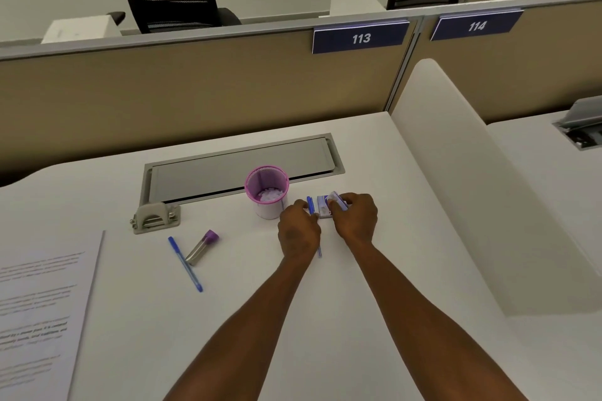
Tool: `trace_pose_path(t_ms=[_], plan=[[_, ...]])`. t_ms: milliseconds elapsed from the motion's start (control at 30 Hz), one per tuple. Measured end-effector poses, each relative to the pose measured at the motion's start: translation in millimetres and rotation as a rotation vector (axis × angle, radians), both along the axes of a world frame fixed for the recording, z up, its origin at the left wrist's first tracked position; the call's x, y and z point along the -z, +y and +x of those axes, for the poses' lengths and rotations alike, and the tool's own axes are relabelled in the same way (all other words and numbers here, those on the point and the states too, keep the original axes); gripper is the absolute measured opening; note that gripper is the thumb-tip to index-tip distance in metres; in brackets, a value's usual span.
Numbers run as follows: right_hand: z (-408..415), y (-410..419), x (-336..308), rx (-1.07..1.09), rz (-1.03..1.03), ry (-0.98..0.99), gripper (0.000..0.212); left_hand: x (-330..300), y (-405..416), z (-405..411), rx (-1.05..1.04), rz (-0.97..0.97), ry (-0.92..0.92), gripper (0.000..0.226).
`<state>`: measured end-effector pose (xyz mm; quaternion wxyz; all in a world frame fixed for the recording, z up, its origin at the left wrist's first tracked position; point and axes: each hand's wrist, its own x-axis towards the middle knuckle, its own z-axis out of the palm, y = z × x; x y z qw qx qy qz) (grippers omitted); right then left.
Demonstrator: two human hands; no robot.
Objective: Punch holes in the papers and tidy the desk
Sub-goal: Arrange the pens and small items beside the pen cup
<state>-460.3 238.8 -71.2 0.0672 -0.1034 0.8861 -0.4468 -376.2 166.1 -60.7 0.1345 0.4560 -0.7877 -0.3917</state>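
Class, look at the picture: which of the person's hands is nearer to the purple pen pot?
The left. The left hand sits just right of the pen pot, holding a blue pen. The right hand is farther right, on a small box.

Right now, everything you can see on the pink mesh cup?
The pink mesh cup is a small round holder with a pink-violet mesh wall, a rolled rim and a paler lower part. It stands upright and open on the white desk, just in front of the grey cable hatch. Small white bits lie on its bottom; no pens stand in it. The left hand is close on its right but apart from it.
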Motion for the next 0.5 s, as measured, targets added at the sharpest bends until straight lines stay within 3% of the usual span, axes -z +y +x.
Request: trace_pose_path(t_ms=[133, 233, 367, 500], plan=[[-6.5, 5.6, 1.9, 0.067, 0.144, 0.011, 0.037, 5.9, 5.4, 4.4, -0.025, 0.016, 0.084, 0.033], [-11.0, 9.9, 2.8, 0.069, 0.138, 0.000, 0.047, 9.6, 8.3, 10.4, 0.037, -0.006, 0.136, 0.036], [-11.0, 10.8, 5.5, -0.023, 0.113, 0.030, 0.023, 9.6, 4.4, 9.2, 0.085, -0.023, 0.171, 0.037], [-8.2, 9.1, 4.9, -0.070, 0.116, 0.031, 0.021, 8.4, 1.5, 2.6, 0.072, -0.003, 0.177, 0.036]])
